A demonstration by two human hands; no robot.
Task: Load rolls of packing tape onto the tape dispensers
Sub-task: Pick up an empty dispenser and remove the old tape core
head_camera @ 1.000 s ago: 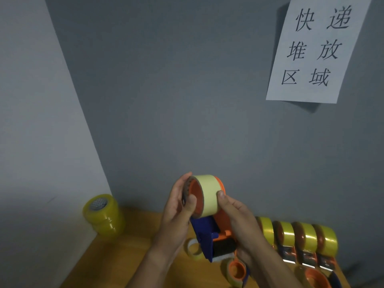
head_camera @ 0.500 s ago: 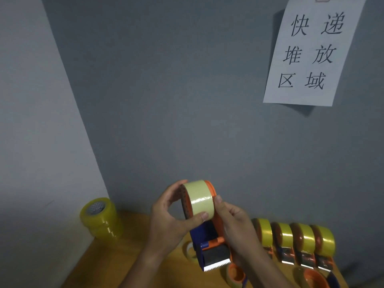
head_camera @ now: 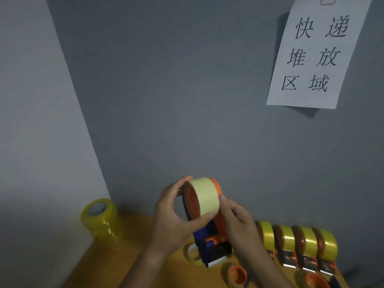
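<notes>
Low in the middle of the frame, the left hand (head_camera: 174,213) is curling round a pale yellow tape roll (head_camera: 205,196), thumb pressing its lower face and fingers reaching over the top edge. The roll is sitting on the orange wheel of a blue and orange tape dispenser (head_camera: 212,244), which is being held up above the wooden table (head_camera: 116,265). The right hand (head_camera: 239,221) is lying against the right side of the dispenser with its fingertips touching the roll's edge; it is probably gripping the dispenser body, though that side is hidden. At lower right, four loaded dispensers (head_camera: 299,244) are standing in a row on the table. A stack of yellow tape rolls (head_camera: 99,219) is standing at lower left against the wall. A paper sign (head_camera: 315,55) is hanging at upper right.
</notes>
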